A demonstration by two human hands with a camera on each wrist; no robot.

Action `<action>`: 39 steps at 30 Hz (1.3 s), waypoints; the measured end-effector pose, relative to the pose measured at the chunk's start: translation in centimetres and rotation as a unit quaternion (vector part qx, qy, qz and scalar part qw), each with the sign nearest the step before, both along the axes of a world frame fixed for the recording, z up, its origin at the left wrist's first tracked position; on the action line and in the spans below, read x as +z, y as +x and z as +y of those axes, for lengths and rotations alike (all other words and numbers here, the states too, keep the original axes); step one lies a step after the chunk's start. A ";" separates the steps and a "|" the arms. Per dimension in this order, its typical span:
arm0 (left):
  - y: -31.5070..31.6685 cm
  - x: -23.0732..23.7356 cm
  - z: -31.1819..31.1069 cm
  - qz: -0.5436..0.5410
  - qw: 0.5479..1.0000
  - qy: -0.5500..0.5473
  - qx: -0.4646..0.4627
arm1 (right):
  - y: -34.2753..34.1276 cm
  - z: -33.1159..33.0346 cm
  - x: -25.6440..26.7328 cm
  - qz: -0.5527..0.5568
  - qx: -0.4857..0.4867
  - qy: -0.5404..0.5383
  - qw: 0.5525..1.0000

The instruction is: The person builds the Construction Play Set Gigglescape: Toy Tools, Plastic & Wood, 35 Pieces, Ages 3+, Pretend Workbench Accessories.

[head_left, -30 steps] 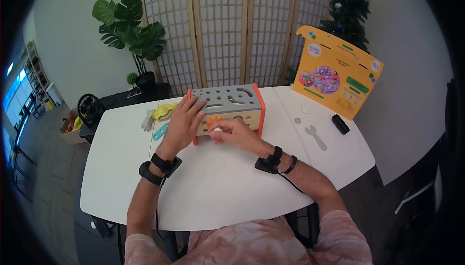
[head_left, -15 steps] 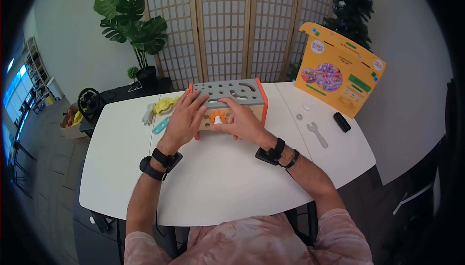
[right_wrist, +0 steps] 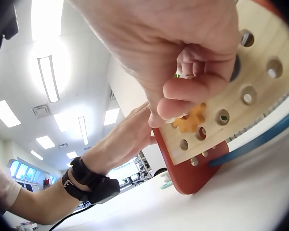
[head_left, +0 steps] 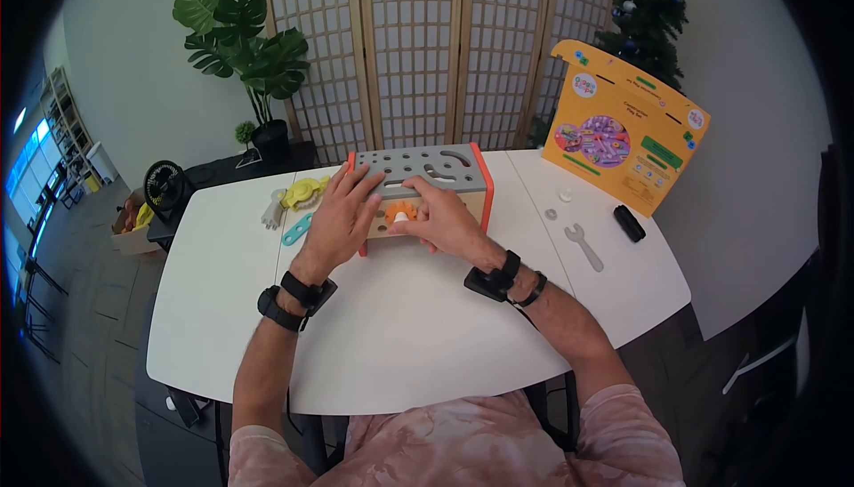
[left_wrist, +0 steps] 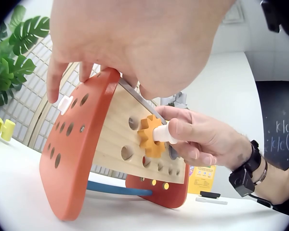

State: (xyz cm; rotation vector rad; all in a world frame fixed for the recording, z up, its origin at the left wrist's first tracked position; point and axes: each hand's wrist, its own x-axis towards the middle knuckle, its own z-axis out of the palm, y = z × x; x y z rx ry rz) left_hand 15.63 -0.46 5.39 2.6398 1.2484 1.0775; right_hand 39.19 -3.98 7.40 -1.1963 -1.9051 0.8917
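Here, the right hand (head_left: 449, 227) thumbs the white peg (left_wrist: 164, 134) at the orange gear (left_wrist: 151, 136).

This looks like an office or a classroom, but which one is hard to tell. The ceiling (right_wrist: 89, 33) has long lights (right_wrist: 48, 79) and vents (right_wrist: 40, 111). There are tall shelves (head_left: 64, 122), a black board (left_wrist: 280, 110) with white writing (left_wrist: 285, 137), a folding screen (head_left: 414, 60) and a leafy plant (head_left: 245, 47).

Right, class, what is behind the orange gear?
Behind the orange gear is the pale wooden panel with round holes. Whether a hole lies directly behind it is covered.
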 end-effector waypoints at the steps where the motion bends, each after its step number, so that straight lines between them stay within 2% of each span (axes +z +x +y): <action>1: 0.0 0.0 0.0 0.000 1.000 -0.001 0.001 | 0.0 0.1 -0.1 0.000 0.000 0.000 1.000; 10: 0.0 0.2 0.0 0.012 1.000 -0.013 0.007 | -0.1 0.3 -0.7 0.013 -0.004 0.017 1.000; 13: 0.1 0.4 -0.2 0.015 1.000 -0.015 0.011 | 0.1 0.0 -0.5 -0.034 -0.015 0.030 0.999; 15: 0.2 0.5 -0.5 0.013 1.000 -0.019 0.013 | 0.3 0.0 -1.7 -0.068 -0.029 0.146 0.986; 22: 0.2 0.3 -0.6 0.005 1.000 -0.015 0.009 | 2.5 -1.4 -3.4 -0.125 -0.013 0.222 0.967; 24: 0.1 0.2 -0.5 0.003 1.000 -0.012 0.012 | 3.5 -1.8 -2.6 -0.290 -0.050 0.190 0.937; 25: 0.1 0.1 -0.4 0.002 1.000 -0.009 0.012 | 3.8 -2.0 -2.6 -0.290 -0.049 0.191 0.936; 27: 0.1 0.0 -0.3 0.005 1.000 -0.007 0.014 | 4.3 -2.8 -2.8 -0.223 -0.086 0.228 0.944; 33: 0.1 0.1 -0.4 0.007 1.000 -0.018 0.015 | 5.8 -3.0 -3.5 -0.180 -0.082 0.216 0.956; 39: 0.1 0.3 -0.5 0.010 1.000 -0.027 0.010 | 6.3 -3.3 -3.8 -0.201 -0.081 0.184 0.959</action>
